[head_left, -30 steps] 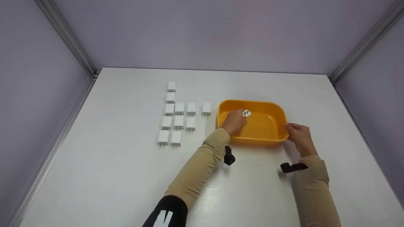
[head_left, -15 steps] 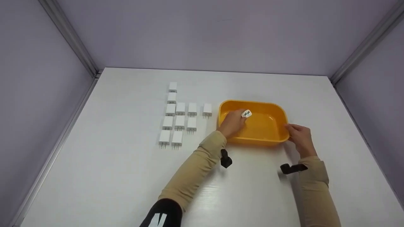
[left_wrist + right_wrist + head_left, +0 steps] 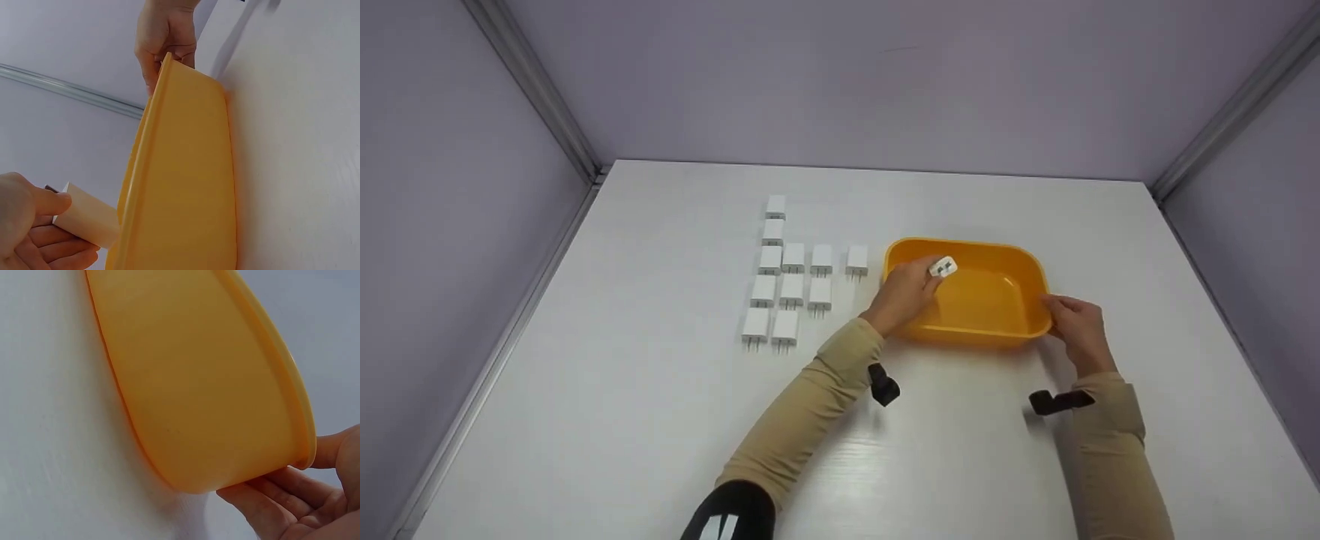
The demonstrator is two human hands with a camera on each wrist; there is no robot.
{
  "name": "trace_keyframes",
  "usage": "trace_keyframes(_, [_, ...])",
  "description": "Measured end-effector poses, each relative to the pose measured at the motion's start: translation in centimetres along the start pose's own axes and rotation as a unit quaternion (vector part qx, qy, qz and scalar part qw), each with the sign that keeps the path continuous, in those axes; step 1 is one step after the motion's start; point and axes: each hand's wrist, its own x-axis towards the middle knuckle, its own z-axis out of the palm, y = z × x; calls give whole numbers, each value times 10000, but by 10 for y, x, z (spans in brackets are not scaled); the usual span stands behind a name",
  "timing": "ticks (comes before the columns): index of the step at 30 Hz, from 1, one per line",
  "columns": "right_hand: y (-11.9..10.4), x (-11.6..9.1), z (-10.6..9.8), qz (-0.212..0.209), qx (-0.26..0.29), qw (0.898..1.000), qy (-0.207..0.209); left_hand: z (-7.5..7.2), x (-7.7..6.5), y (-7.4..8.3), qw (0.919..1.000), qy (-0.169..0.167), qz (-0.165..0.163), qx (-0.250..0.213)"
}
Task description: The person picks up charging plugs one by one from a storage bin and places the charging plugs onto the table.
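Note:
My left hand (image 3: 904,294) pinches a white plug-in charger (image 3: 943,266) between thumb and fingers, over the left part of a yellow plastic bin (image 3: 990,330). In the left wrist view the charger (image 3: 89,216) overlaps the bin's rim, its metal prongs by the thumb. My right hand (image 3: 1076,326) grips the bin's right rim; in the right wrist view the thumb is over the edge and the fingers (image 3: 264,503) lie against the outer wall. What shows of the bin's floor is bare. Left of the bin, several white chargers (image 3: 791,289) lie in rough columns, prongs toward me.
One charger (image 3: 856,260) lies apart from the others, close to the bin's left side. The white table (image 3: 585,360) is bounded by pale walls (image 3: 840,90) at the back and sides, with metal rails at the corners.
My left hand has risen slightly and drawn back toward the bin's left edge, still holding the charger. My right hand keeps its grip on the rim. The view has shifted a little.

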Motion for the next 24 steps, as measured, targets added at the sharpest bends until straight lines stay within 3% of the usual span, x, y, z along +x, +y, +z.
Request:
trace_keyframes(10, [0,1,0,161,-87,9998,-3,-20,-11,-2,9997,157,142,-81])
trace_keyframes(20, [2,3,1,137,-45,9999,34,-49,-24,-26,9963,815,240,-79])
trace_keyframes(24, [3,2,0,54,153,9999,52,-54,-28,-35,9957,885,247,107])
